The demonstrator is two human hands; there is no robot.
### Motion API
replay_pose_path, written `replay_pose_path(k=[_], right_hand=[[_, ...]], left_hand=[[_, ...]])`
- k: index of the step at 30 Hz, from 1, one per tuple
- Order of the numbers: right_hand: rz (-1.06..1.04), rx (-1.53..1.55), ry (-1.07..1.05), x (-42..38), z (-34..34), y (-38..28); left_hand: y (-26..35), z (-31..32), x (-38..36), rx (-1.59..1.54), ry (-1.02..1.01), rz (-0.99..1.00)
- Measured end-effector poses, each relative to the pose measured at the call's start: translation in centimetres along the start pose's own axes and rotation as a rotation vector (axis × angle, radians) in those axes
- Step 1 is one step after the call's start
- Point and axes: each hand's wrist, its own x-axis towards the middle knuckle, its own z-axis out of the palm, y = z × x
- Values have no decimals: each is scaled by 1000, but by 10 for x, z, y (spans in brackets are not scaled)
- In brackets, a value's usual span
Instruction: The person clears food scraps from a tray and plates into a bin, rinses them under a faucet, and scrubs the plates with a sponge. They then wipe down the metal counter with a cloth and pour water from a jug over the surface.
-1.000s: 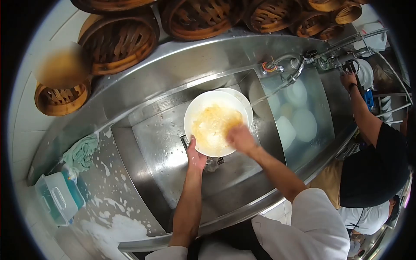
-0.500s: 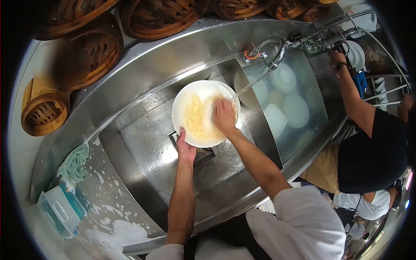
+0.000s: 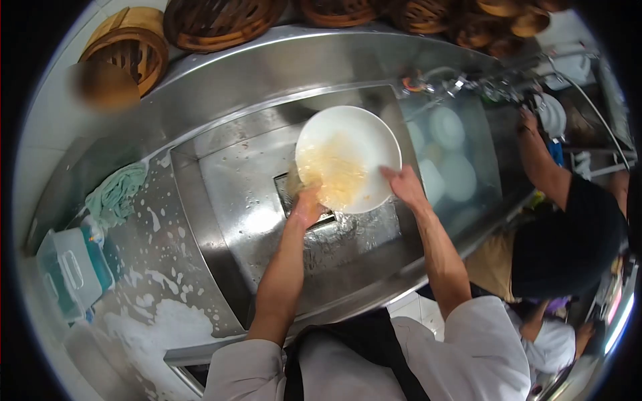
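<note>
Over a steel sink basin (image 3: 234,167), a large white plate (image 3: 364,137) is held at its rim by both hands. Pale yellow, wet residue (image 3: 338,170) covers its lower left part, and liquid runs off the near edge into the basin. My left hand (image 3: 307,206) grips the lower left rim, its fingers partly hidden beneath. At the right rim, my right hand (image 3: 404,185) is closed on the plate with the thumb on top. Below the plate lies a rectangular drain (image 3: 324,220), partly covered.
To the right, a water-filled basin (image 3: 471,214) holds several white dishes (image 3: 458,175). A co-worker's arm (image 3: 545,160) reaches toward the taps (image 3: 495,88). Bamboo steamers (image 3: 224,23) line the back ledge. A green cloth (image 3: 117,194) and a plastic box (image 3: 70,277) sit left beside foam (image 3: 160,331).
My right hand has moved from the plate's inner surface to its right rim. The plate has shifted right and tilted, and liquid now pours off it. The camera view has turned somewhat.
</note>
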Motion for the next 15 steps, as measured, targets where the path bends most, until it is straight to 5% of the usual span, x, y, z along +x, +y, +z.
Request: replay_pose_path(k=[2,4,6,8,9,10,12,15], right_hand=[[-217,-572,163,-39,-12,-77],[-227,-689,247,-80,-15,-118],[-485,-720,479,-103,-19,-128],[-499,-648,591,-106,-21,-114],[-333,-481,574,-100,-24,-101],[-172,-306,549,-87,-26,-79],[-215,-39,520,-38,-27,-2],[28,197,379,-27,-18,15]], left_hand=[[-3,-9,-6,323,115,-174],[9,-19,-12,673,204,-325],[17,-41,-14,1047,337,23],[21,-75,-18,1114,392,128],[25,-81,-18,1161,476,234],[30,-68,-25,1180,459,250],[43,-19,-43,542,308,-7],[57,25,-36,455,118,46]])
